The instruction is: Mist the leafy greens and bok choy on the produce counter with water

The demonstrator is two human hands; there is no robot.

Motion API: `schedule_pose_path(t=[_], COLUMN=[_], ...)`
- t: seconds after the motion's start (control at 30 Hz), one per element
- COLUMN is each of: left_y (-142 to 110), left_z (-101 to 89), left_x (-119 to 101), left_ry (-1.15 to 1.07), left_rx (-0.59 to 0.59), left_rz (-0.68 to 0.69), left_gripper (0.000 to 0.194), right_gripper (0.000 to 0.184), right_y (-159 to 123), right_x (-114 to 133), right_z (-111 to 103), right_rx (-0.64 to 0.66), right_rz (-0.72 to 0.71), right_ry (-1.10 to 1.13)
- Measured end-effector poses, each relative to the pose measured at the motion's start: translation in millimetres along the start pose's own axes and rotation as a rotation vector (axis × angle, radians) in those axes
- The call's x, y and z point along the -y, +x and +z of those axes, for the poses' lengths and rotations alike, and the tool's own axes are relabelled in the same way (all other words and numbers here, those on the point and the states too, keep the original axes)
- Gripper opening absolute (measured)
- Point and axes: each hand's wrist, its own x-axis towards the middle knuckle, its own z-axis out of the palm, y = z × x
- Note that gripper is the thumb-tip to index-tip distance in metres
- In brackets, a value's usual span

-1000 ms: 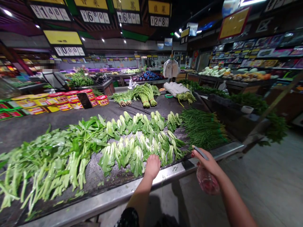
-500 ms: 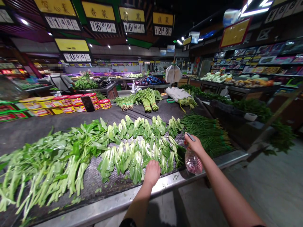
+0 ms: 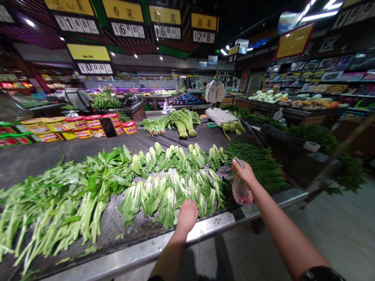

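My right hand (image 3: 243, 171) is closed around the neck of a clear, ridged spray bottle (image 3: 242, 193) with a grey top. It holds the bottle above the front right of the stand, beside the green chives (image 3: 258, 166). At the front edge, my left hand (image 3: 188, 214) has its fingers curled down against the nearest bok choy (image 3: 167, 207); the fingertips are hidden, so I cannot tell what they grip. Several wet bok choy lie in two rows on black mesh. Left of them is a heap of water spinach (image 3: 70, 195).
A metal rail (image 3: 140, 253) runs along the stand's front. Behind the greens are stacked red and yellow tubs (image 3: 77, 127), a phone (image 3: 108, 127) leaning on them, and tied bundles of green stalks (image 3: 183, 127). Price signs (image 3: 124, 19) hang overhead. A person (image 3: 78, 99) stands far left.
My right hand has moved slightly up and to the right with the spray bottle. My left hand stays almost in place. The person at far left has shifted a little to the right.
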Motion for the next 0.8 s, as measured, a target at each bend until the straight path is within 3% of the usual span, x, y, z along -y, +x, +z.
schedule_pose_path(t=[0.33,0.63,0.8], left_y=[-0.8,-2.7,-1.9], left_z=[0.4,2.2,1.5], left_x=[0.1,0.2,0.2], left_ry=[-0.013,-0.015,-0.023], left_rx=[0.0,0.015,0.017], left_rz=[0.004,0.008,0.005], left_gripper=[0.028,0.028,0.027], right_gripper=[0.054,0.051,0.051], right_y=[0.4,9.3,0.2], right_x=[-15.4,-8.2,-12.3], right_z=[5.8,-2.3,-2.4], right_rx=[0.004,-0.029,-0.022], right_rz=[0.061,0.051,0.079], right_ry=[0.041,0.087,0.124])
